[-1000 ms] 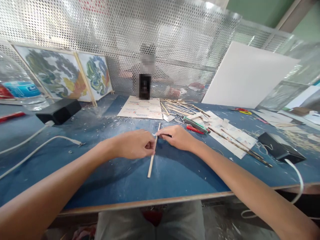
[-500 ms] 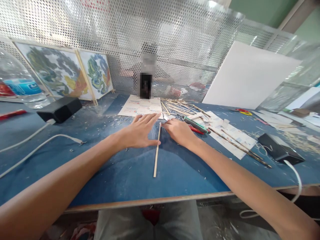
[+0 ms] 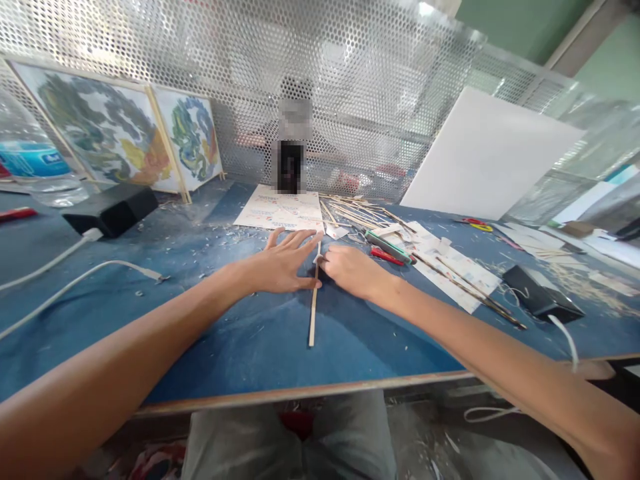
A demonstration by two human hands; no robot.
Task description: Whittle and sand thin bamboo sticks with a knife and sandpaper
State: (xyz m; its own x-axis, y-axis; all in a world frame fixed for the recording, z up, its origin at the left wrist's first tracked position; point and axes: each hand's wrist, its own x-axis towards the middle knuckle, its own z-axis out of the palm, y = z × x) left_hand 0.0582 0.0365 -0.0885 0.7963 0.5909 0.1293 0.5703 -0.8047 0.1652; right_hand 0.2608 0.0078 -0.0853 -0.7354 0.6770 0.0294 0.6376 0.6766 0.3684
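Observation:
A thin flat wooden strip [image 3: 313, 321] lies on the blue tabletop, pointing away from me. My left hand [image 3: 283, 263] is spread flat at its left side; the thumb tip and a fingertip rest on or beside the strip. Curled closed against the strip's right side is my right hand [image 3: 350, 270]. A small pale bit shows at its fingertips on the strip, too small to name. The strip's far part is partly hidden by my fingers.
Beyond my hands lie a printed sheet [image 3: 275, 208] and a pile of wooden strips [image 3: 357, 213]. Right of them are a green-and-black cutter [image 3: 389, 247], another sheet with dark sticks [image 3: 465, 290] and a black block [image 3: 543, 293]. A second black block [image 3: 110, 210] and cable stand left.
My right hand has slid a little toward me along the strip, its fingers now more curled. My left hand stays about in place. The view has shifted slightly.

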